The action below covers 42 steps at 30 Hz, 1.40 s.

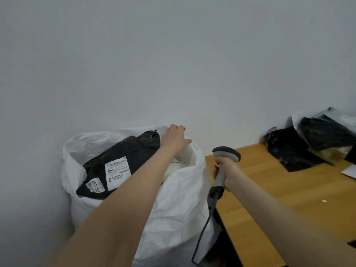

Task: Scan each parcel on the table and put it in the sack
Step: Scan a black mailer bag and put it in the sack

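Note:
A big white sack point(179, 205) stands on the floor left of the wooden table point(289, 189). On top of its contents lies a black parcel point(123, 158) with white shipping labels. My left hand point(176, 137) reaches over the sack's far rim with relaxed fingers and holds nothing; a white parcel point(179, 162) lies just below it inside the sack. Between sack and table, my right hand point(226, 174) grips the handle of a grey barcode scanner point(224, 157), whose cable hangs down. Several black and grey parcels point(312, 139) are heaped at the table's far right.
A bare white wall runs behind the sack and table. A white sheet or envelope point(349, 171) pokes in at the right edge of the table. The scanner cable point(204, 228) dangles along the table's left edge.

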Each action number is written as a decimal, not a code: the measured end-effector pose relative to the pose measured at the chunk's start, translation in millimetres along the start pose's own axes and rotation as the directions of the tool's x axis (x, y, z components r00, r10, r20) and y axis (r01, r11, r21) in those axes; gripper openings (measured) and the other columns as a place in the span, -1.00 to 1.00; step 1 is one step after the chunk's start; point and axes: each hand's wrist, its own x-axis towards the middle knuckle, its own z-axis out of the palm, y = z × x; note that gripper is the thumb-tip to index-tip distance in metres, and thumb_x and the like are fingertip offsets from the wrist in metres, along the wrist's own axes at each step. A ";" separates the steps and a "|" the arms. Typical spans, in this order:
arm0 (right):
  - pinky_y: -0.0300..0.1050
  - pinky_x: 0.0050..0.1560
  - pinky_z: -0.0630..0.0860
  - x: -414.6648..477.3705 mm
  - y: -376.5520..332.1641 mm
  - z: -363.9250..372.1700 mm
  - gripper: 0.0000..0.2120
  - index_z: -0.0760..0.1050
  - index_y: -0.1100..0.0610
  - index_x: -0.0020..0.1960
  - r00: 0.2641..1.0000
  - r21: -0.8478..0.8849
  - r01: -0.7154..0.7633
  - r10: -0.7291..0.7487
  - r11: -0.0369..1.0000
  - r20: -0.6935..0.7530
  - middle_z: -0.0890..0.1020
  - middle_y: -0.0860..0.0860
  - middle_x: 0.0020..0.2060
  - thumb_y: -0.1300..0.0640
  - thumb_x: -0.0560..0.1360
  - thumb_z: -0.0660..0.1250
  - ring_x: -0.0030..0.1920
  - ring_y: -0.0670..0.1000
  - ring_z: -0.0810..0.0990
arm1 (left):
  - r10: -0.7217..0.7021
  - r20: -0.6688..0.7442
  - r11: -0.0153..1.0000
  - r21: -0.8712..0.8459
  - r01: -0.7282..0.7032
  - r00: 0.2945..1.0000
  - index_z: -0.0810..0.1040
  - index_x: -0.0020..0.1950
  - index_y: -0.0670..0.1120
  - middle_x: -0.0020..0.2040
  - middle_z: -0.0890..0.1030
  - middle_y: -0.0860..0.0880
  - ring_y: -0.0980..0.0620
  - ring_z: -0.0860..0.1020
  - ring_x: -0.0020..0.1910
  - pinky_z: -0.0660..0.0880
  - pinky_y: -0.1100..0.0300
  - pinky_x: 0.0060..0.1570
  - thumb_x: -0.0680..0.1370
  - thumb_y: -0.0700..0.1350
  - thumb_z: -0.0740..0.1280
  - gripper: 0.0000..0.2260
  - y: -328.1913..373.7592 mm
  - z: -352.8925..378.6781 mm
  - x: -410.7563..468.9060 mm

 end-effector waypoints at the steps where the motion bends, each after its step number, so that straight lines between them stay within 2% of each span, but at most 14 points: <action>1: -0.14 -0.43 0.38 -1.0 0.1 -10.1 -0.81 0.43 0.18 -0.19 0.999 -0.009 -0.031 0.031 0.999 0.011 0.47 0.06 -0.45 0.17 0.58 0.31 -0.48 -0.01 0.41 | 0.058 0.013 0.998 0.016 -0.058 0.998 0.34 0.43 -0.07 0.40 0.30 -0.12 -0.12 0.32 0.37 0.38 -0.01 0.24 0.55 0.02 0.32 -0.52 18.3 7.2 2.2; 6: -0.15 -0.46 0.35 -5.6 -8.8 -79.3 -0.76 0.42 0.17 -0.22 0.995 -0.067 -0.099 0.099 0.993 -0.003 0.45 0.05 -0.52 0.12 0.60 0.30 -0.53 -0.01 0.36 | 0.237 0.143 0.966 0.070 -0.249 0.961 0.34 0.43 -0.06 0.40 0.30 -0.12 -0.12 0.32 0.36 0.41 0.00 0.20 0.57 -0.05 0.30 -0.56 101.9 68.3 0.8; 12: -0.14 -0.41 0.43 3.4 -36.5 -195.8 -0.89 0.51 0.24 -0.04 0.963 -0.025 -0.024 0.016 0.999 -0.268 0.56 0.12 -0.37 0.18 0.56 0.34 -0.46 -0.02 0.46 | 0.345 0.274 0.925 0.065 -0.376 0.898 0.37 0.39 -0.10 0.36 0.34 -0.14 -0.14 0.36 0.32 0.42 0.00 0.18 0.55 -0.01 0.35 -0.55 211.1 145.8 -10.5; 18: -0.12 -0.40 0.47 24.8 -84.3 -329.1 -0.86 0.48 0.26 -0.04 0.905 -0.001 0.034 -0.031 0.999 -0.423 0.60 0.14 -0.37 0.22 0.49 0.41 -0.45 0.01 0.51 | 0.400 0.343 0.900 0.027 -0.434 0.850 0.38 0.37 -0.09 0.34 0.36 -0.13 -0.14 0.39 0.29 0.43 0.04 0.13 0.55 -0.02 0.35 -0.58 337.2 207.8 -11.7; 24: -0.13 -0.41 0.46 46.4 -142.4 -435.7 -0.86 0.50 0.23 -0.06 0.870 -0.032 0.090 -0.094 0.995 -0.484 0.59 0.13 -0.42 0.21 0.45 0.43 -0.47 0.01 0.52 | 0.386 0.396 0.907 -0.002 -0.420 0.833 0.33 0.42 -0.09 0.38 0.30 -0.13 -0.14 0.34 0.33 0.45 -0.01 0.20 0.55 -0.05 0.34 -0.54 449.2 258.5 -9.7; 28: -0.13 -0.39 0.47 63.9 -176.4 -484.5 -0.84 0.48 0.21 -0.03 0.857 -0.012 0.127 -0.116 0.992 -0.502 0.60 0.13 -0.42 0.20 0.45 0.42 -0.46 0.02 0.51 | 0.397 0.389 0.904 -0.009 -0.428 0.831 0.33 0.42 -0.07 0.37 0.31 -0.10 -0.10 0.35 0.31 0.46 0.01 0.14 0.56 -0.05 0.33 -0.55 503.6 282.9 2.2; 34: -0.15 -0.41 0.47 108.5 -222.7 -535.8 -0.82 0.50 0.22 -0.01 0.837 0.025 0.152 -0.115 0.988 -0.535 0.61 0.10 -0.48 0.18 0.45 0.43 -0.47 0.01 0.52 | 0.409 0.396 0.901 -0.033 -0.433 0.822 0.36 0.38 -0.06 0.34 0.34 -0.08 -0.09 0.38 0.27 0.47 0.02 0.06 0.56 -0.07 0.31 -0.61 564.4 326.1 37.6; 39: -0.15 -0.41 0.49 173.0 -273.4 -563.7 -0.81 0.51 0.24 0.01 0.853 0.060 0.161 -0.109 0.985 -0.510 0.61 0.13 -0.42 0.20 0.45 0.42 -0.47 0.01 0.51 | 0.377 0.400 0.915 -0.025 -0.402 0.835 0.40 0.30 -0.09 0.28 0.36 -0.09 -0.10 0.40 0.21 0.48 0.03 0.02 0.56 -0.08 0.29 -0.68 604.5 366.4 97.7; 42: -0.14 -0.41 0.47 220.1 -305.7 -575.3 -0.84 0.53 0.26 -0.01 0.867 0.044 0.148 -0.108 0.988 -0.487 0.59 0.15 -0.41 0.22 0.45 0.41 -0.47 0.02 0.50 | 0.356 0.413 0.926 -0.035 -0.376 0.839 0.37 0.35 -0.07 0.30 0.35 -0.10 -0.11 0.39 0.24 0.48 0.00 0.06 0.55 -0.03 0.31 -0.61 624.8 392.4 143.0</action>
